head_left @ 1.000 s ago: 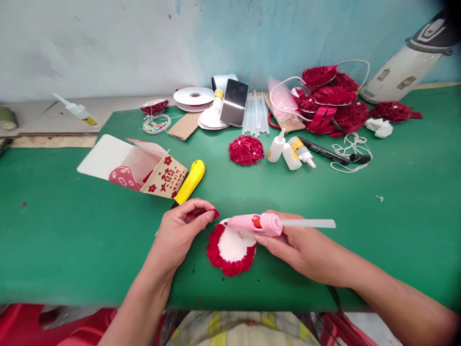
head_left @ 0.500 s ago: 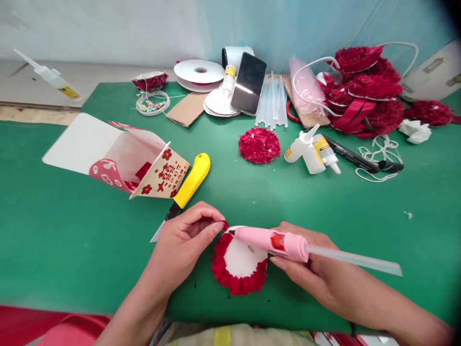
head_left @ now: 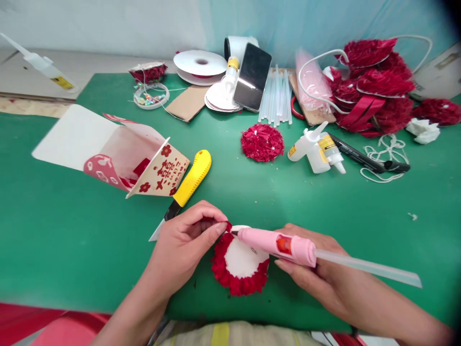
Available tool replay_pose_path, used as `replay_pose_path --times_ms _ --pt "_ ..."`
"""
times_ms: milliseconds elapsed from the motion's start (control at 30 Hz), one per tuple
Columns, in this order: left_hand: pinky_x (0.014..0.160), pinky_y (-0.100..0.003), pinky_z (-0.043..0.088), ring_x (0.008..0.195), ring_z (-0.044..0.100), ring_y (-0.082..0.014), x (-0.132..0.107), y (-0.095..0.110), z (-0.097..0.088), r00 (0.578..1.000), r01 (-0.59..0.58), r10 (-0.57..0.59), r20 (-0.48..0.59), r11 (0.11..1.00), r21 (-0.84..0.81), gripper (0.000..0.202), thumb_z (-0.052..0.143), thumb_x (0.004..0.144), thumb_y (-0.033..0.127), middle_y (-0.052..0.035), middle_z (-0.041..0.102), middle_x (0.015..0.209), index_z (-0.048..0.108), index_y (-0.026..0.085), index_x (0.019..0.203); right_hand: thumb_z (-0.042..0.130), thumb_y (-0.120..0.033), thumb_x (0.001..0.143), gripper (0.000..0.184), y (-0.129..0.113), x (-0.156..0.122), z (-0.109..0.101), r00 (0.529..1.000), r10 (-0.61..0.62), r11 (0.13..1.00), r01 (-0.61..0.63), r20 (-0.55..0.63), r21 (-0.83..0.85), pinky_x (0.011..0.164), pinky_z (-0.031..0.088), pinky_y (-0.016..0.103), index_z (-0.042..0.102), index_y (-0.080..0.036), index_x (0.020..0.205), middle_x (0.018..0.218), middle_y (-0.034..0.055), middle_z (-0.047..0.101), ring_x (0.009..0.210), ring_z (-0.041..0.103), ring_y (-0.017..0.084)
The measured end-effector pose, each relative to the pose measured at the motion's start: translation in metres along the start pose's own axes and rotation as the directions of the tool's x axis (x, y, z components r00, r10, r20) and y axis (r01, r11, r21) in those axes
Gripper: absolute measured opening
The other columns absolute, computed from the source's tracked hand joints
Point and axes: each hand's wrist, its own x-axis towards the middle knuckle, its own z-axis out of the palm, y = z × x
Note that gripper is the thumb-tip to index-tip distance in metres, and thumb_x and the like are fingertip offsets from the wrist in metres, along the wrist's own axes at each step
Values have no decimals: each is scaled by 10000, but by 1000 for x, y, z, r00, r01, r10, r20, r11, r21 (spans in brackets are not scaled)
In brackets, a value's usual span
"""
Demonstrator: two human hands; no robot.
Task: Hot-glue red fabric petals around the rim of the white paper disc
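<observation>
The white disc (head_left: pixel 242 259), just one, is lying at the lower centre of the frame, with red ruffle (head_left: pixel 239 287) lining its left, bottom and lower-right rim. One pink glue gun (head_left: pixel 266 240), one yellow-handled knife (head_left: pixel 192 178), one phone (head_left: pixel 252 77) and one separate red rosette (head_left: pixel 262 142) are showing; three small bottles (head_left: pixel 319 156) are clustering right of centre. The rosettes heaped at upper right (head_left: pixel 389 91) are overlapping too much for a sure count. The left hand (head_left: pixel 187 242) is pinching a red scrap (head_left: pixel 229 226) between thumb and forefinger at the disc's upper-left edge. The right hand (head_left: pixel 327 278) is gripping the glue gun, its nozzle pointing at that edge; whether it is touching, I cannot tell. The green tabletop (head_left: pixel 226 187) is stretching from the disc up to the rosette, and its front edge is running near the disc along the bottom of the frame. The knife's blade is ending just left of the left hand.
</observation>
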Motion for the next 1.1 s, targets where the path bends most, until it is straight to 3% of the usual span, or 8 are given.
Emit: replay_pose_path --times_ms 300,467,667,800,1100 --pt "596 -225 458 699 567 -143 -2 4 6 1000 -4 5 -24 999 34 53 669 794 250 -24 621 792 669 199 782 419 -311 995 147 5 -2 0 999 45 999 -45 4 27 685 412 278 478 -228 890 883 4 554 755 501 152" --pt "601 -240 440 696 561 -143 -3 2 9 996 -83 77 39 980 179 61 622 829 239 -28 630 805 658 196 803 428 -340 992 162 6 -2 2 998 50 998 -48 -32 41 726 418 296 530 -227 940 962 21 590 830 534 172" --pt "580 -257 404 636 522 -135 -5 1 19 989 -141 147 9 922 361 110 584 846 261 -22 615 756 654 190 801 448 -306 985 180 2 1 -2 997 -4 995 12 -74 98 670 427 264 603 -219 959 923 20 616 770 541 157" --pt "618 -269 401 664 524 -147 -7 -1 20 982 -174 188 19 862 476 107 588 843 255 -14 617 729 653 196 781 451 -305 983 213 2 1 -5 997 -41 990 50 -70 132 771 452 275 613 -234 1102 1059 31 647 906 582 183" --pt "636 -268 413 683 550 -147 -14 -5 16 981 -193 179 78 835 515 137 563 872 280 -23 628 778 652 189 821 441 -342 986 232 3 -1 -3 996 -21 986 34 -84 164 805 440 273 628 -216 1042 1073 22 664 935 600 181"
